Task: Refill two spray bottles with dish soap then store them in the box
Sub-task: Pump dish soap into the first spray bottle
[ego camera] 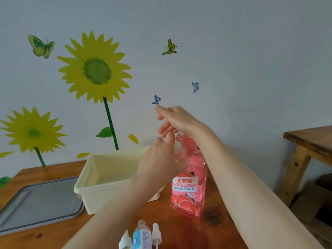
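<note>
The left hand covers a small clear bottle, so only a blurred curve of it shows at the hand's 3 o'clock edge; its neck and mouth are hard to make out. That hand is curled around the bottle, fingers half closed. The right hand lies flat and open, fingers spread toward 10 o'clock, its heel pressing on the pump of the soap jug, whose spout is hidden behind both hands. The jug stands upright on the wooden surface, long axis vertical, label facing the camera.

At 6 o'clock a second bottle with a blue label stands open-necked, its base cut off by the frame; just at its 3 o'clock lies a white sprayer, tube pointing down and also cut off. Another white piece at its 9 o'clock is too cropped to identify.

The cream box sits open at the jug's 9 o'clock, its right end hidden by the left forearm. A grey lid lies flat at the box's 8 o'clock, clipped by the left edge. A second wooden table stands at 3 o'clock, well apart
</note>
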